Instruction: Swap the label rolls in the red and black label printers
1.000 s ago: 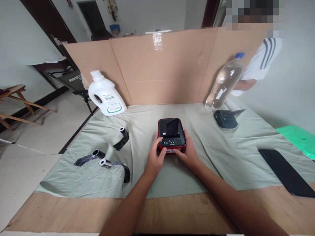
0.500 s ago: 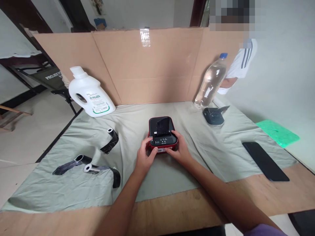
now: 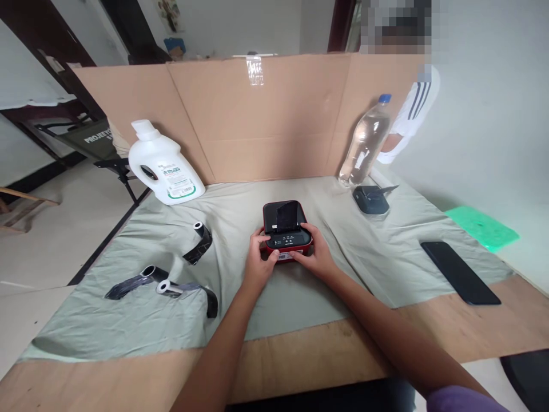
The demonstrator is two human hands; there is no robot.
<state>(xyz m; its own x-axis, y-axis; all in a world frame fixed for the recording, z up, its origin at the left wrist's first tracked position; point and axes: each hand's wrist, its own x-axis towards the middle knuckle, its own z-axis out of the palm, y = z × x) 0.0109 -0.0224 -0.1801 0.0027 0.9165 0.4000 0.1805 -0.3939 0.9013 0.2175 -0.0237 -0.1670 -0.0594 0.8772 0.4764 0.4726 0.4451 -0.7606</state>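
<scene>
A small black device with a red rim (image 3: 286,234), which looks like a portable label printer, rests on the cloth in the middle of the table. A dark glossy strip (image 3: 287,216) sticks up from the slot in its top. My left hand (image 3: 260,258) grips the device's left front corner, thumb on the front face and fingers at the side and top edge. On the right front corner, my right hand (image 3: 315,252) holds it the same way, its thumb on the front near a white label. The fingers' undersides are hidden.
Dark rolls of film (image 3: 165,288) lie unwound at left, another roll (image 3: 198,243) behind them. A white jug (image 3: 169,166) and a water bottle (image 3: 364,143) stand before a cardboard screen (image 3: 266,126). A second black device (image 3: 371,199) and a phone (image 3: 460,273) are at right; a person stands behind.
The view has shifted slightly, so the jug and rolls appear further right. Both hands keep their hold on the device, which stays at the same place on the cloth.
</scene>
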